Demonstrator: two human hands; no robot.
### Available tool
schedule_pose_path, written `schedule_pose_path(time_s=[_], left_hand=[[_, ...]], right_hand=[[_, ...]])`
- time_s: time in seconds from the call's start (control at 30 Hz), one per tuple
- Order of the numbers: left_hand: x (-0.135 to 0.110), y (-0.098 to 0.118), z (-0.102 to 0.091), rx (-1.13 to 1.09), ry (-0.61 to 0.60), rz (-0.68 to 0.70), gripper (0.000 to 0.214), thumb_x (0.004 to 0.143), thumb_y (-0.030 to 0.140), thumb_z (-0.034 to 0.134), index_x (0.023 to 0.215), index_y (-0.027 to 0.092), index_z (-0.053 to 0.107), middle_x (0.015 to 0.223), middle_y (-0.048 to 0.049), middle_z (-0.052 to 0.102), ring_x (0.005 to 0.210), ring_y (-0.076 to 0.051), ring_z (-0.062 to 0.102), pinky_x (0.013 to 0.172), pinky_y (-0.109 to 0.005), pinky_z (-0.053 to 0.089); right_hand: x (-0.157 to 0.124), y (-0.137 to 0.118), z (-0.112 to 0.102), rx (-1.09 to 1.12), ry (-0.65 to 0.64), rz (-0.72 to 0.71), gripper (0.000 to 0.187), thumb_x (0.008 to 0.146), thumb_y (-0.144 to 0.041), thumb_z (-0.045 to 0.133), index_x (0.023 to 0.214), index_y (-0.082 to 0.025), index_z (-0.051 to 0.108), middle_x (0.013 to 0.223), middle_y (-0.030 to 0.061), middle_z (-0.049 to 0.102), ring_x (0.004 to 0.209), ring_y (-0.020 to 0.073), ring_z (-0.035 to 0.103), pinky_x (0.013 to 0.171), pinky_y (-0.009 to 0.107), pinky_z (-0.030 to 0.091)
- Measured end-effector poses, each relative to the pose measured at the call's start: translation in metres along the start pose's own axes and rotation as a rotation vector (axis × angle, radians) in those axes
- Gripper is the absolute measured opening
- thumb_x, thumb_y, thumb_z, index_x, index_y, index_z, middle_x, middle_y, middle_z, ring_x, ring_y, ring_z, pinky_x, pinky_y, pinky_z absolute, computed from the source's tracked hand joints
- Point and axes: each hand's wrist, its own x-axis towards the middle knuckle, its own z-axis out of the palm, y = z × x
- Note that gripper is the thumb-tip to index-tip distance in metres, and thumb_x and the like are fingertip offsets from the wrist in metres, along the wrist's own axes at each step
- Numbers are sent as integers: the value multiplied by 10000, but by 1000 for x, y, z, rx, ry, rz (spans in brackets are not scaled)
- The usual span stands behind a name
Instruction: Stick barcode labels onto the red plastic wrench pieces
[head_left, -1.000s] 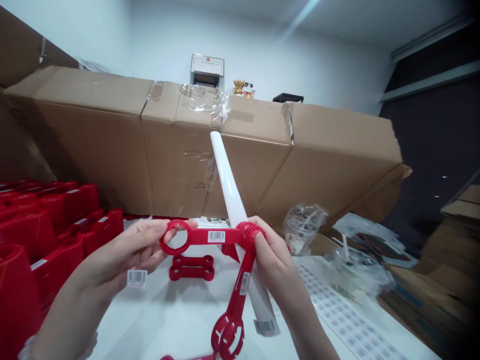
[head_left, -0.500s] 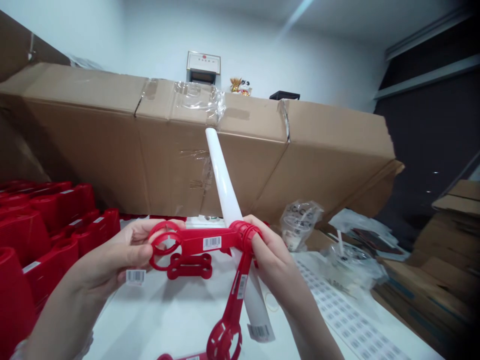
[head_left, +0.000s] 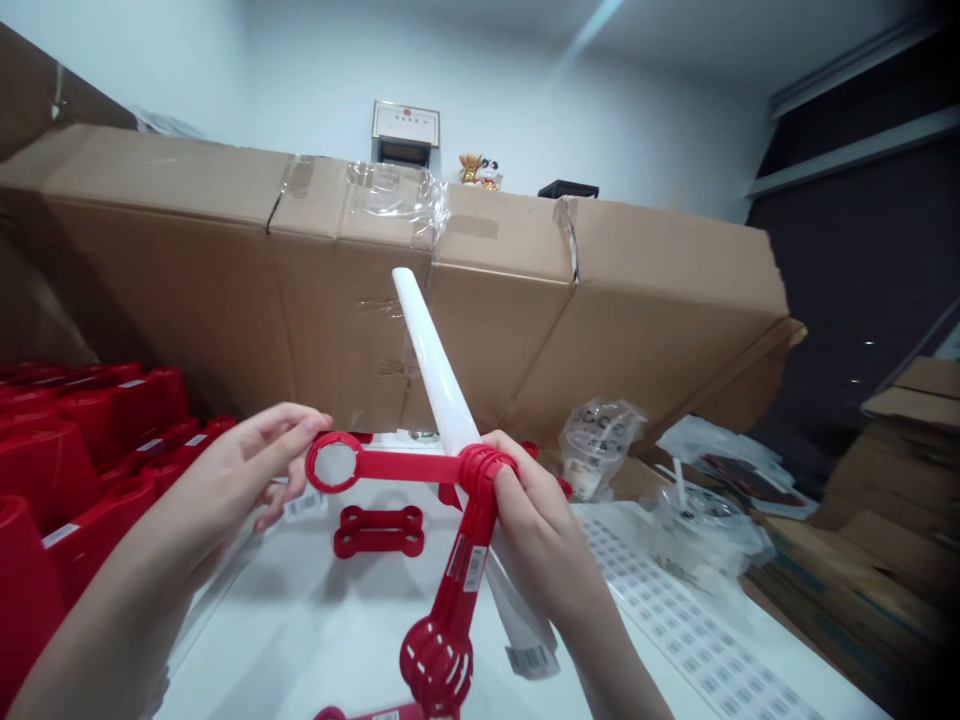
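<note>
The right hand [head_left: 536,530] squeezes a long white plastic tube [head_left: 435,370] and red plastic bars [head_left: 405,466], and its fingers hide where they meet. The tube points up and left at a big brown cardboard box [head_left: 187,270]. The open left hand [head_left: 225,480] is just beside a red ring [head_left: 309,462], not gripping it, and the bottom red end is cut off.

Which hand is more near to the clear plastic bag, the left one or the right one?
Right. The right hand is just left of and below the clear plastic bag, not touching it. The left hand is much farther left, across the white tube.
</note>
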Motion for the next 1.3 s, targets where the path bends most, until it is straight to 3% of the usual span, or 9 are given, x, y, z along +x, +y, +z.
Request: schedule_pose_path(time_s=[0.1, 0.23, 0.3, 0.37, 0.5, 0.6, 0.9, 1.3], left_hand=[[-8, 9, -4, -7, 158, 35, 413, 806, 533, 810, 1033, 240, 627, 681, 32, 644, 585, -112, 599, 369, -112, 383], [-26, 17, -5, 103, 291, 179, 404, 788, 360, 833, 1090, 280, 578, 691, 68, 648, 617, -99, 646, 537, -127, 522], [-34, 18, 1, 124, 265, 255, 420, 770, 285, 821, 1086, 304, 545, 707, 87, 642, 583, -94, 642, 573, -153, 551], [-41, 17, 9, 165, 181, 275, 435, 773, 312, 820, 1088, 322, 521, 749, 83, 648, 569, -116, 656, 526, -180, 552], [-46, 15, 26, 283, 48, 195, 409, 839, 482, 775, 1128, 336, 526, 725, 73, 655, 445, -104, 612, 406, -166, 482], [-45, 14, 32, 223, 3, 142, 350, 888, 447, 732, 1133, 327, 512, 749, 66, 667, 433, -103, 608, 398, -171, 498], [-41, 10, 35, 248, 105, 185, 398, 837, 389, 762, 1122, 316, 495, 712, 54, 668, 473, -145, 637, 365, -183, 485], [-40, 5, 29, 316, 79, 179, 366, 863, 377, 737, 1140, 348, 500, 780, 48, 658, 492, -158, 655, 361, -208, 520]], right_hand=[[0, 3, 2, -36, 34, 0, 293, 1057, -269, 356, 807, -230, 505, 727, -46, 544, 685, 142, 477, 617, 281, 361], [-1, 4, 6, -68, 27, -3, 293, 1061, -271, 353, 790, -231, 458, 701, -53, 499, 653, 138, 445, 595, 277, 352], [-3, 4, 8, -89, 21, -15, 297, 1067, -281, 354, 787, -232, 436, 696, -55, 479, 647, 138, 441, 590, 275, 353], [-5, 3, 11, -115, 8, -28, 297, 1076, -296, 350, 797, -233, 431, 696, -55, 479, 645, 138, 449, 589, 276, 358], [-8, 0, 16, -168, -21, -72, 290, 1078, -278, 333, 809, -234, 432, 706, -53, 482, 641, 137, 449, 592, 278, 365], [-11, -3, 18, -176, -41, -93, 277, 1068, -264, 344, 809, -234, 437, 717, -50, 493, 641, 137, 445, 588, 277, 369], [-16, -6, 22, -182, -79, -89, 302, 1082, -290, 324, 821, -229, 462, 728, -34, 523, 644, 144, 462, 583, 296, 365], [-18, -8, 23, -169, -120, -56, 325, 1099, -347, 330, 829, -231, 468, 762, -25, 548, 662, 145, 463, 574, 297, 349]])
